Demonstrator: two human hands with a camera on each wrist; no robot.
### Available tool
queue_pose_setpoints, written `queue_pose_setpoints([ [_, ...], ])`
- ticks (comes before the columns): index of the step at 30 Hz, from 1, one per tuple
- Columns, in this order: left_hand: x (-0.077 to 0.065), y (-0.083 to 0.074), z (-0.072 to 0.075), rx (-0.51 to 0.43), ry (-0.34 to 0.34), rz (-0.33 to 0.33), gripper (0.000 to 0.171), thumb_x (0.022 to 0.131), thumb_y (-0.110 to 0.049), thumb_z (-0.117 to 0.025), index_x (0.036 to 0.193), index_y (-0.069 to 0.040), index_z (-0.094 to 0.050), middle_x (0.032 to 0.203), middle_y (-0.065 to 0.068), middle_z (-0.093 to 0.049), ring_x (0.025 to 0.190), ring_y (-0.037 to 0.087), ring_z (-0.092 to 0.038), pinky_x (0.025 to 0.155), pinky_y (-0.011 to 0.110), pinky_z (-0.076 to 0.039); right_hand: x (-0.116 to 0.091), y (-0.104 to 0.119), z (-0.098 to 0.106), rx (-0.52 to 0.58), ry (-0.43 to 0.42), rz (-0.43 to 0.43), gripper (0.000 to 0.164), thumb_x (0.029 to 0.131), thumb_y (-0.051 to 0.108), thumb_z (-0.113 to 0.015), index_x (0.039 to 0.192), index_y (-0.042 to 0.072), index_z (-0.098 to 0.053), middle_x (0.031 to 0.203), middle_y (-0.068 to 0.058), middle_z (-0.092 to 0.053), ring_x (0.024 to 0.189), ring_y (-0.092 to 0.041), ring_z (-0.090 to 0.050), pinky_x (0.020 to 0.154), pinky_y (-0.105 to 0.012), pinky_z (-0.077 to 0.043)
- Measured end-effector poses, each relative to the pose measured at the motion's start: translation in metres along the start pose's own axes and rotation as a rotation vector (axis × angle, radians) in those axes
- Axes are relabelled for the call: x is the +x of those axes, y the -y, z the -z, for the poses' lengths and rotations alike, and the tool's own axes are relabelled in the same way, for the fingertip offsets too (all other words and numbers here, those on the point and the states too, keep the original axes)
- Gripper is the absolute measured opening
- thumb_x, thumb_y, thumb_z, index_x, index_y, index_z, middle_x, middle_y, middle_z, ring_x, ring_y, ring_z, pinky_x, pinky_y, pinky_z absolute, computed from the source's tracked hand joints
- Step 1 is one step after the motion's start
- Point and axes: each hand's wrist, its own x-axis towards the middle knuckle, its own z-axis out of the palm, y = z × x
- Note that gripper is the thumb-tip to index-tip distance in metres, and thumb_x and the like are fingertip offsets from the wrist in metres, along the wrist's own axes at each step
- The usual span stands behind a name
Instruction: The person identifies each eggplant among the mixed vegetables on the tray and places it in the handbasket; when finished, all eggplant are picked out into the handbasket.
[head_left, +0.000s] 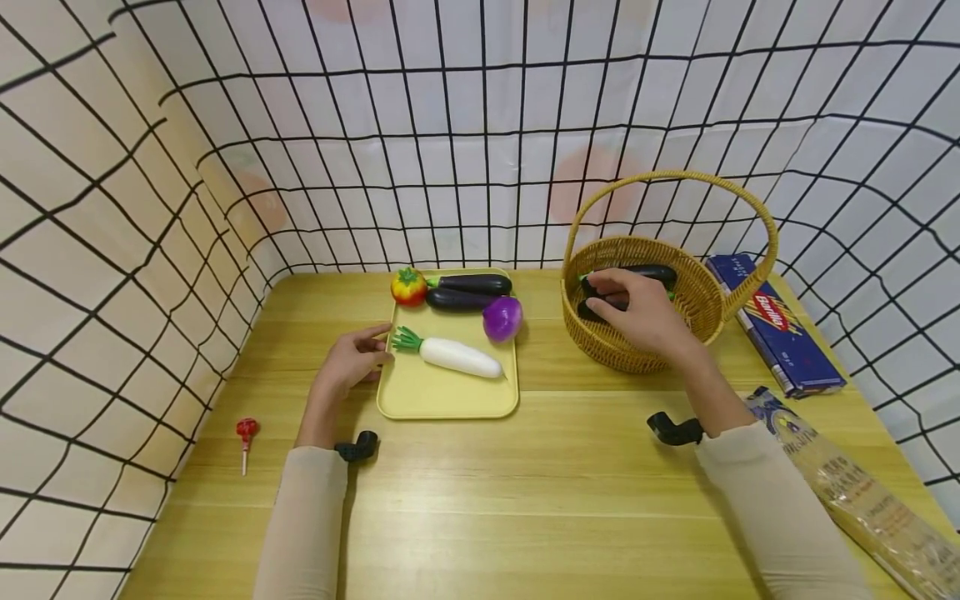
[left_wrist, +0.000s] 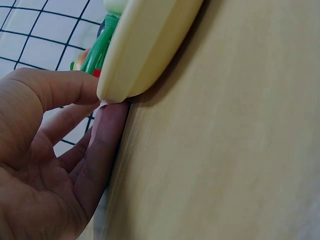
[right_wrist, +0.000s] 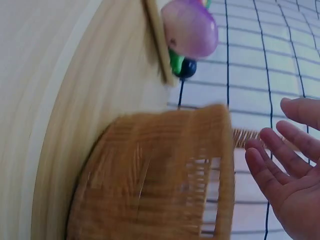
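Observation:
My left hand (head_left: 352,362) is at the left edge of the yellow tray (head_left: 442,402), thumb and fingers pinching its rim. On the tray lie a white radish (head_left: 459,357) with green leaves, two dark eggplants (head_left: 472,285), a purple onion (head_left: 502,318) at the right rim and a red-yellow vegetable (head_left: 408,287) at the far left corner. My right hand (head_left: 641,312) hovers over the wicker basket (head_left: 622,357), fingers spread and apart from the thumb, nothing between them. Inside the basket dark eggplants (head_left: 660,273) show, partly hidden behind the hand.
A blue Barilla box (head_left: 787,333) lies right of the basket. In front of it is a long clear packet (head_left: 862,492), partly covered by my right sleeve. A red lollipop (head_left: 246,433) lies at the left. Black wire grid (head_left: 465,150) walls stand around the wooden table.

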Motion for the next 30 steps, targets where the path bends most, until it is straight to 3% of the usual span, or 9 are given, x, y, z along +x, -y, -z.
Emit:
queue_pose_setpoints([
  [8, 0.0, 0.001, -0.001, 0.0, 0.01, -0.001, 0.061, 0.096, -0.012, -0.07, 0.152, -0.026, -0.053, 0.123, 0.013, -0.059, 0.101, 0.023, -0.057, 0.075, 0.029, -0.061, 0.017, 0.023, -0.033, 0.071, -0.034, 0.068, 0.038, 0.102, 0.024, -0.066, 0.137, 0.009, -0.062, 0.129, -0.014, -0.068, 0.113, -0.031, -0.067, 0.098, -0.048, -0.055],
  [12, 0.0, 0.001, -0.001, -0.011, 0.01, 0.0, 0.061, 0.096, -0.011, -0.07, 0.152, -0.026, -0.053, 0.121, 0.013, -0.06, 0.101, 0.023, -0.056, 0.073, 0.028, -0.061, 0.027, 0.032, -0.048, 0.097, -0.028, 0.087, 0.037, 0.102, 0.022, -0.066, 0.135, 0.007, -0.064, 0.129, -0.013, -0.069, 0.115, -0.03, -0.067, 0.1, -0.047, -0.056],
  [19, 0.0, 0.0, 0.0, -0.018, 0.01, 0.003, 0.061, 0.096, -0.011, -0.07, 0.152, -0.026, -0.053, 0.12, 0.012, -0.06, 0.1, 0.022, -0.057, 0.073, 0.029, -0.061, 0.048, 0.046, -0.063, 0.148, 0.026, 0.056, 0.034, 0.103, 0.02, -0.064, 0.135, 0.009, -0.064, 0.134, -0.011, -0.066, 0.125, -0.028, -0.062, 0.107, -0.045, -0.052],
  [30, -0.001, -0.002, 0.002, -0.016, 0.007, 0.003, 0.062, 0.095, -0.012, -0.071, 0.152, -0.027, -0.053, 0.119, 0.011, -0.06, 0.098, 0.021, -0.056, 0.072, 0.028, -0.06, 0.076, 0.042, -0.084, 0.168, 0.027, 0.026, 0.035, 0.102, 0.02, -0.065, 0.134, 0.005, -0.065, 0.136, -0.014, -0.065, 0.123, -0.032, -0.064, 0.103, -0.048, -0.054],
])
